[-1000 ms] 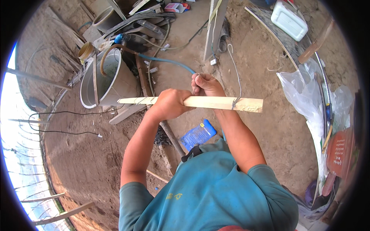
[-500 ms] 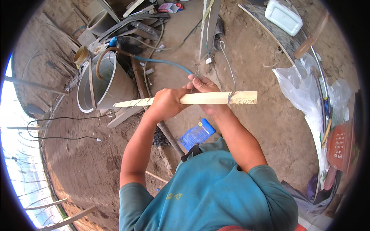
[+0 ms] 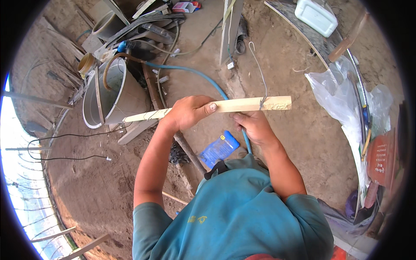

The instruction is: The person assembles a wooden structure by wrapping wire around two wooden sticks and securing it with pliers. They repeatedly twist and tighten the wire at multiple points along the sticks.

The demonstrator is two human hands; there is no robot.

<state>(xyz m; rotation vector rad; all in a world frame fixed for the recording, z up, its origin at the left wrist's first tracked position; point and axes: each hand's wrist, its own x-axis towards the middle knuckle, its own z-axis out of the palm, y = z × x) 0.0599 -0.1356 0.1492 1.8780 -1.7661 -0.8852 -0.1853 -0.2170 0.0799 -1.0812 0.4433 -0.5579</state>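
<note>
My left hand [image 3: 187,113] is wrapped round a pale wooden stick [image 3: 242,105], its thumb lying along the near face. Thin wire [image 3: 151,115] is wound round the stick left of that hand. Near the rough right end a second wire [image 3: 258,65] is tied on, rising from the stick to a small bent loop. Just below the stick is my right hand [image 3: 256,127], fingers curled and thumb against fingertips. Whatever they pinch is too small or hidden to make out. A blue hose [image 3: 195,70] passes behind the stick and down beside the right hand.
A large grey bucket [image 3: 122,97] stands at the left, with a brown hose end over its rim. A blue packet [image 3: 220,149] lies on the ground before me. Clear plastic sheeting [image 3: 333,93], a white tray [image 3: 316,17] and a reddish-brown container [image 3: 381,158] are at the right.
My right hand has dropped from above the stick to below its near edge. The small wire loop that showed between my hands is out of sight. My left hand keeps hold of the stick.
</note>
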